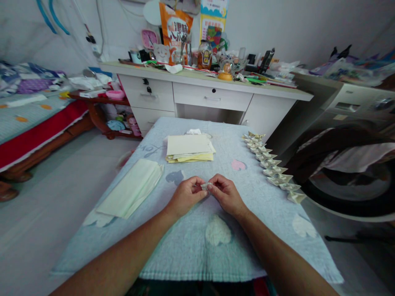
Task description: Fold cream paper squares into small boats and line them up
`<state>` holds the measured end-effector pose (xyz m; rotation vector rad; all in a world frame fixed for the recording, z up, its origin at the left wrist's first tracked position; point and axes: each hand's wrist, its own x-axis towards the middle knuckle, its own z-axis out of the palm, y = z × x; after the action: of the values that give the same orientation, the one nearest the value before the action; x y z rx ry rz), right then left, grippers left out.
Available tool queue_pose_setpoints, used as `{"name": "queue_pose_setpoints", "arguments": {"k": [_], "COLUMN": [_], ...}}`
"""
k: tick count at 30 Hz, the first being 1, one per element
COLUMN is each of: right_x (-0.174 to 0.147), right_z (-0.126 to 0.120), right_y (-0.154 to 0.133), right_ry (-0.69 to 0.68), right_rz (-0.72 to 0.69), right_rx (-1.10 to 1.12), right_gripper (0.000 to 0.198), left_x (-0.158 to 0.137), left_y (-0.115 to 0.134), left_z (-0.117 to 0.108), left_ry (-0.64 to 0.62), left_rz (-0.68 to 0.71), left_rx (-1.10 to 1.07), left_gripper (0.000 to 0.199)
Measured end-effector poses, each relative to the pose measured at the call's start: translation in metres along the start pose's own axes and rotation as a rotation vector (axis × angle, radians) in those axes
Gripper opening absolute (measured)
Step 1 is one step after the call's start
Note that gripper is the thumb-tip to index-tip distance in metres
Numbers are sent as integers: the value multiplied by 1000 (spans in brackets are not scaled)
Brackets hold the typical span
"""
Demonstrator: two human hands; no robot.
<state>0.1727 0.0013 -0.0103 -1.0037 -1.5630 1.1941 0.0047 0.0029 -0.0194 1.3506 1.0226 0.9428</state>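
Between my two hands, above the middle of the cloth-covered table [185, 246], is a small piece of folded paper [206, 186]. My left hand [189, 193] pinches its left end with thumb and forefinger. On the other end, my right hand [226, 193] is closed the same way; the fingers hide much of the piece. Beyond my hands lies a stack of cream and yellow paper sheets [189, 145]. Left of them rests a pale green bundle of folded paper [129, 189]. Along the table's right side runs a row of several folded paper boats [273, 169].
A white desk [212, 98] stands behind the table, crowded with a jar [205, 55], an orange snack bag [175, 31] and a pink clock [149, 39]. At right is a front-loading washing machine [348, 102] with dark clothing in its open door. A bed [37, 115] is at left.
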Motion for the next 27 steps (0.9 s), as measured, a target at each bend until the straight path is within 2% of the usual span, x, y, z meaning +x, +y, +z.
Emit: {"name": "queue_pose_setpoints", "arguments": {"k": [3,13,18,22,27], "right_x": [0,0,1,1,1], "right_z": [-1,1,1,-1,0], "right_y": [0,-4,-6,-5,-3], "right_ry": [-6,-64,-52,-34,-32], "right_rz": [-1,49,38,29,35], "right_rx": [47,148,64,-34,-47], "right_gripper": [25,25,27,26,26], "left_x": [0,-1,-1,-1,-2], "left_y": [1,4,0,1,6], "left_z": [-1,0,-1,0,1], "left_ry": [0,-43,-52,-52,-44], "left_rz": [25,-9,1,5,-8], "left_rx": [32,-66,44,54,43], "left_gripper": [19,15,15,14,14]}}
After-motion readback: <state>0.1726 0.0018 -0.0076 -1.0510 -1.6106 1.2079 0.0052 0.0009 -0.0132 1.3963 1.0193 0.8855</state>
